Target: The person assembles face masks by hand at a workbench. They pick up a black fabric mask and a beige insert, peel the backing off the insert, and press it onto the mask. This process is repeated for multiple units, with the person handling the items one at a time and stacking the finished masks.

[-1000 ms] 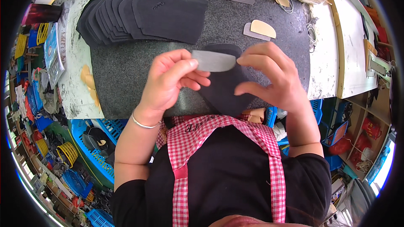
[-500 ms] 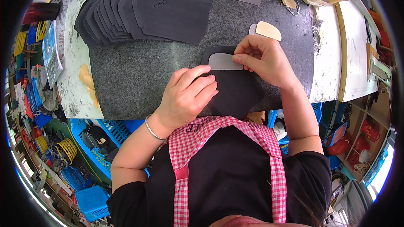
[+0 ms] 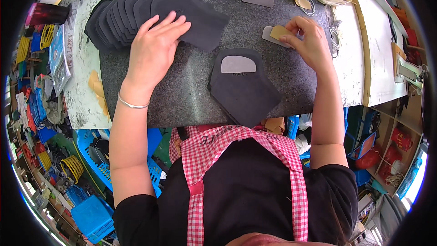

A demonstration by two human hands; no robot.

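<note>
My left hand [image 3: 152,52] lies flat, fingers spread, on the dark stack [image 3: 136,13] upper left; right hand [image 3: 309,43] pinches 1 tan-backed patch [image 3: 275,34] upper right.

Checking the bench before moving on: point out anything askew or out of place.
Nothing is spilled or damaged. The dark piece with the grey patch overhangs the table's near edge. The left hand rests on the fanned stack; the right hand touches a tan patch.

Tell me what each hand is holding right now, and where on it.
Right hand pinches the near edge of a tan patch. Left hand holds nothing; it rests flat on the fanned stack of dark pieces.
</note>
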